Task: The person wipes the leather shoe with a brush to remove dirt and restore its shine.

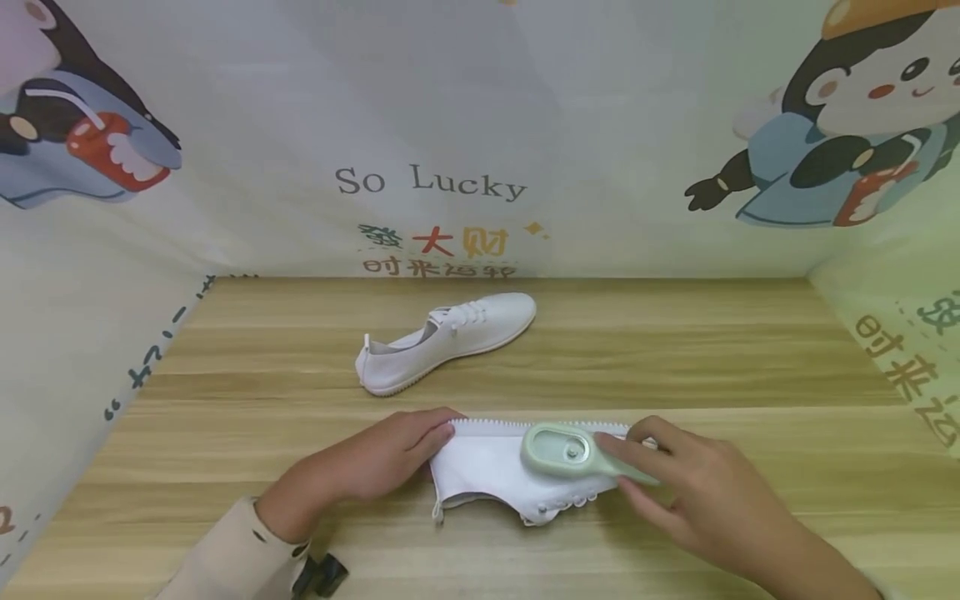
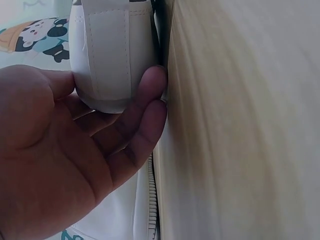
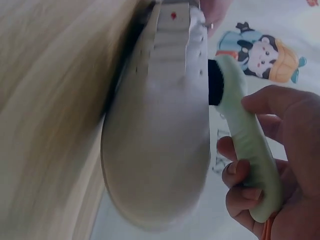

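Observation:
A white lace-up shoe (image 1: 476,462) lies on its side on the table, its ribbed sole edge away from me and its opening toward me. My left hand (image 1: 390,454) holds it at the heel; in the left wrist view the thumb and fingers curl round the heel (image 2: 107,60). With my right hand (image 1: 712,492) I grip a pale green brush (image 1: 543,458) by its handle, over the shoe's upturned side. In the right wrist view the brush's dark bristles (image 3: 215,82) meet the shoe's side near the lace holes, and the rounded toe (image 3: 155,185) faces the camera.
A second white shoe (image 1: 487,327) rests upright on the wood-grain table (image 1: 675,350) behind the first, toe pointing right. A printed cloth backdrop (image 1: 637,208) rises behind the table and along both sides. By my left sleeve is a small black object (image 1: 327,575).

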The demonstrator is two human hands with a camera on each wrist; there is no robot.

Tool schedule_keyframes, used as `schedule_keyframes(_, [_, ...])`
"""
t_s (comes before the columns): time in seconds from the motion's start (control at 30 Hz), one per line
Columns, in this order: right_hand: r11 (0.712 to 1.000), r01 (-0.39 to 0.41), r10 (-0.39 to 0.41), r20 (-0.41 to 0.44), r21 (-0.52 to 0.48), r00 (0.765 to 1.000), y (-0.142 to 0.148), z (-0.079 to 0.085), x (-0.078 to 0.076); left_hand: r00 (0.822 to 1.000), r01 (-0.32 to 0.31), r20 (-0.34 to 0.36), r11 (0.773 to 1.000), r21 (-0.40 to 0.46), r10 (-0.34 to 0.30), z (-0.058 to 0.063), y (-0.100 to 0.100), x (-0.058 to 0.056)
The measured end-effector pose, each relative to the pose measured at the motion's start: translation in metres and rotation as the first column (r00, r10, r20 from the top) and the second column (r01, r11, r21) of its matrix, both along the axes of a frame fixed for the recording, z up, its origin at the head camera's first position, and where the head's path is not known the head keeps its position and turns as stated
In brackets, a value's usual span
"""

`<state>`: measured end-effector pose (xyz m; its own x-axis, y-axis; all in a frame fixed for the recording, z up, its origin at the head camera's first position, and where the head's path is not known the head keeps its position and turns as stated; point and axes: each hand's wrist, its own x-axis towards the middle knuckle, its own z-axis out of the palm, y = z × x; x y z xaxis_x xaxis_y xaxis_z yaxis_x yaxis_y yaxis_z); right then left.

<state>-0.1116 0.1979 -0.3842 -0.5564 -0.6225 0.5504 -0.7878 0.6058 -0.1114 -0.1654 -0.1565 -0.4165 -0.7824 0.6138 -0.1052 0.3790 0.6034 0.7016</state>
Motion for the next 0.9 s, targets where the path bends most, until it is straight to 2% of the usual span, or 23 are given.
schedule_keyframes(0.13, [1.0,-0.007,0.008,-0.032,0.01,0.999,-0.016,-0.004,-0.001,1.0,-0.001,0.02,1.0,-0.007,0.001,0.0,-0.002,0.0])
schedule_keyframes(0.4, [0.999,0.01,-0.009,-0.023,0.036,1.0,-0.039,-0.007,-0.002,1.0,0.005,0.031,1.0,0.026,-0.005,-0.002,-0.002,-0.002])
schedule_keyframes(0.57, [0.999,-0.009,0.01,-0.031,0.035,0.999,-0.045,-0.008,-0.003,1.0,0.019,0.011,1.0,0.017,-0.019,-0.002,0.0,-0.003])
schedule_keyframes(0.7, [0.999,-0.019,0.02,-0.039,0.032,0.999,-0.048,-0.009,-0.004,0.999,0.025,0.02,0.999,0.02,-0.025,-0.002,0.002,-0.005])
schedule_keyframes(0.9, [0.999,-0.011,0.013,-0.046,0.045,0.999,-0.049,-0.009,-0.005,1.0,0.008,0.013,1.0,0.004,-0.008,-0.001,-0.003,-0.003])
